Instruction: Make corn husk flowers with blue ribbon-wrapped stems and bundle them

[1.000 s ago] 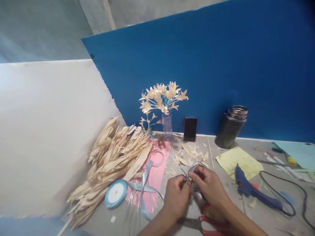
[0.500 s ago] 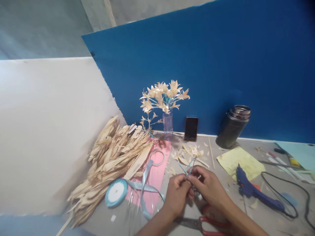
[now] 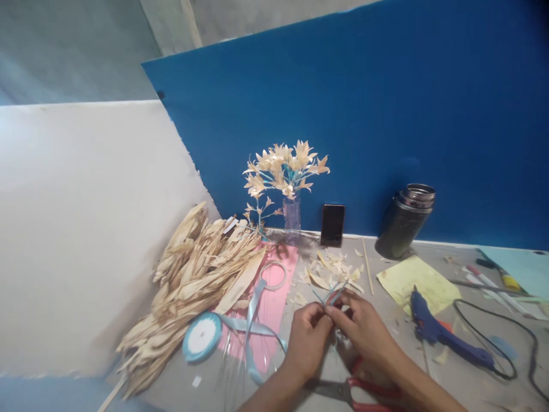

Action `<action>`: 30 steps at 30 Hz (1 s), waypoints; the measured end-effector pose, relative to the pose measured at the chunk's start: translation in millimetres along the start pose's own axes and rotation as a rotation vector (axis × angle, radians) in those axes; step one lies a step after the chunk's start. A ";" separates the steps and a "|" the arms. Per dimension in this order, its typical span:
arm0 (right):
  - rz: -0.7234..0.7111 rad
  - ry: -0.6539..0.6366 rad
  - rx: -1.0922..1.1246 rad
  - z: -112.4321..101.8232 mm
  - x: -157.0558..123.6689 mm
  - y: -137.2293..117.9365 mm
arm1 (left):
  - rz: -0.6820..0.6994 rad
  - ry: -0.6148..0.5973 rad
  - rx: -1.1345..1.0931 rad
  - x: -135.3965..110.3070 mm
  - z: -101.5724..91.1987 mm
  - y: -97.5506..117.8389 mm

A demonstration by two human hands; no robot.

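My left hand [image 3: 307, 340] and my right hand [image 3: 364, 323] meet over the table, fingertips pinched together. Between them they grip thin stems wrapped in light blue [image 3: 329, 296], which fork upward and away from me. Pale dried-husk petals and scraps [image 3: 334, 268] show just beyond the stem tips; which of them belong to the stems I cannot tell. Beneath my wrists lie red-handled scissors [image 3: 332, 390], partly covered by my right forearm. To the left, a light blue ribbon [image 3: 253, 326] trails from its spool [image 3: 202, 337].
Dried husks [image 3: 197, 274] are piled left, beside a pink sheet [image 3: 281, 312] with a tape ring [image 3: 273, 276]. Husk flowers [image 3: 285, 166] stand in a clear vase [image 3: 292, 220] near a phone [image 3: 332, 225]. Rightward are a dark flask [image 3: 403, 223], yellow paper [image 3: 418, 280] and a corded blue glue gun [image 3: 446, 335].
The blue stems have tipped lower and shifted between my fingertips. Both hands stay pinched together in nearly the same place.
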State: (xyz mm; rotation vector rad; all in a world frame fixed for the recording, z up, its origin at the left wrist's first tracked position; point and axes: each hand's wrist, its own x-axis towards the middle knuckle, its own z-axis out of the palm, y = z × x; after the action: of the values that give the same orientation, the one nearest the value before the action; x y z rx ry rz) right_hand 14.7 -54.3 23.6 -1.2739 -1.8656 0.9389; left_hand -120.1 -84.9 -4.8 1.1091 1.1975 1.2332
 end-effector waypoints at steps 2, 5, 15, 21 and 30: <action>0.000 0.005 0.012 -1.1 0.1 -1.8 | 0.015 0.043 -0.034 -0.5 0.2 2.2; 0.013 0.018 0.010 -2.3 -0.2 -3.2 | 0.002 0.113 -0.063 -1.1 0.5 5.8; -0.002 0.044 -0.022 2.7 -3.5 2.8 | -0.053 0.102 -0.110 -0.2 -0.6 2.8; 0.013 -0.029 0.017 2.7 -4.0 -2.3 | -0.008 0.118 0.039 -0.5 -2.3 4.4; 0.036 0.089 -0.034 6.7 -4.1 8.0 | 0.216 0.178 0.364 -4.5 -8.3 16.9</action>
State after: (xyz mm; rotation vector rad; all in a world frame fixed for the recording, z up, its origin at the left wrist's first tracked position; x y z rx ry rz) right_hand 14.0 -57.3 12.8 -1.3511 -1.8019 0.8582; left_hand -129.5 -88.9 11.7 1.4496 1.5101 1.3303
